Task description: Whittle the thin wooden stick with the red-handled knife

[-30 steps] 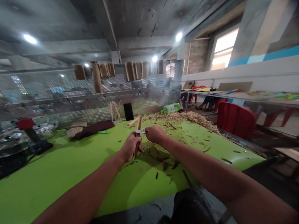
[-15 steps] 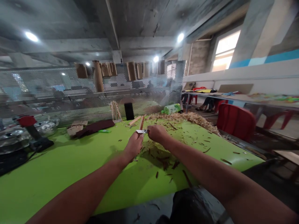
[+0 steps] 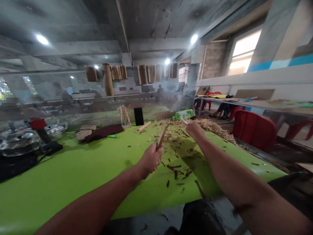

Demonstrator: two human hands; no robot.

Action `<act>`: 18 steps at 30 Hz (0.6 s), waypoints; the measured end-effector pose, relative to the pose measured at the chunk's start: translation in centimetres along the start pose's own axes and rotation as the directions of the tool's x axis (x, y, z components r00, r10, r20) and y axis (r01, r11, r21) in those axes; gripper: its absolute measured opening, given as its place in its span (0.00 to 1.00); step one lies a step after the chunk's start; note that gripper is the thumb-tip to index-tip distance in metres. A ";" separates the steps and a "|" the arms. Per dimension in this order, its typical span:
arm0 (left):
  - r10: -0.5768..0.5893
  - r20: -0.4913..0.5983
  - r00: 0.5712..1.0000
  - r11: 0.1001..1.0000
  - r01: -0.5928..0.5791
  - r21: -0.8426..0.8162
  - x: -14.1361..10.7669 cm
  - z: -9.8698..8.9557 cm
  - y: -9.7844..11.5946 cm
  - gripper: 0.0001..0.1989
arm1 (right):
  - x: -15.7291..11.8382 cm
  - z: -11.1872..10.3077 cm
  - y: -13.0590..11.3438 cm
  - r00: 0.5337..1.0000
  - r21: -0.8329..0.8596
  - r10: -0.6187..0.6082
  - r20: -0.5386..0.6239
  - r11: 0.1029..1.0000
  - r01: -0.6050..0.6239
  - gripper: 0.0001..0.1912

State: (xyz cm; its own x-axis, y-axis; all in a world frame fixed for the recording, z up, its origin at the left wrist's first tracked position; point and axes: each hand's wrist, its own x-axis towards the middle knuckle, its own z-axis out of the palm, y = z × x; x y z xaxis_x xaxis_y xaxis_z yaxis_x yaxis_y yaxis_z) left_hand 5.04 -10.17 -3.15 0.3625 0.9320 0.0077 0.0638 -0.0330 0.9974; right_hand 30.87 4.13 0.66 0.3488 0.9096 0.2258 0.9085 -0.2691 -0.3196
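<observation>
Moved apart, had they, the hands?

Yes. Left hand (image 3: 149,160) was clamped on a wooden stick (image 3: 161,137), tilted up over the green tabletop (image 3: 73,169). Right hand (image 3: 195,130) gripped a small knife (image 3: 184,121) near the shavings (image 3: 207,125) by the far edge.

Any writing on that green bottle (image 3: 178,115)?

Its label (image 3: 186,114) was too blurred to read.

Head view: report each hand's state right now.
Left hand: closed, holding a wooden stick.
Right hand: closed, holding a small knife, only its thin blade showing.
</observation>
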 end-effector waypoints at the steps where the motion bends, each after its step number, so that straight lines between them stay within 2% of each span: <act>1: -0.021 -0.018 1.000 0.999 0.020 -0.034 0.4 -0.4 0.0 0.15 | 0.1 0.4 -0.3 1.000 0.011 -0.007 0.010 1.000 0.007 0.19; 5: -0.039 -0.050 0.998 0.992 0.033 -0.123 2.1 -2.2 -0.1 0.13 | -1.8 2.2 -4.1 0.989 0.052 -0.144 -0.015 0.988 0.145 0.19; 8: -0.005 -0.060 0.998 0.988 -0.004 -0.154 2.9 -2.9 -0.5 0.13 | -4.2 2.9 -6.5 0.956 0.017 -0.294 -0.006 0.956 0.294 0.18; 13: 0.037 -0.110 0.993 0.979 -0.058 -0.194 3.9 -3.6 -1.0 0.13 | -7.5 3.4 -8.4 0.848 -0.036 -0.527 0.055 0.848 0.529 0.16; 18: 0.003 -0.162 0.987 0.989 -0.027 -0.143 3.9 -3.6 -0.3 0.10 | -9.4 3.6 -9.9 0.799 -0.084 -0.585 0.143 0.797 0.598 0.17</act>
State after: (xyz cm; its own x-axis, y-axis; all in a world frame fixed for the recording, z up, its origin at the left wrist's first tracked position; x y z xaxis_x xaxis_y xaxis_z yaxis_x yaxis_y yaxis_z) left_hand 3.05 -5.20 -3.21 0.2075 0.9780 0.0223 -0.0791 -0.0060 0.9969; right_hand 17.80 -0.61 -1.61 -0.2854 0.9290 0.2357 0.9520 0.3032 -0.0423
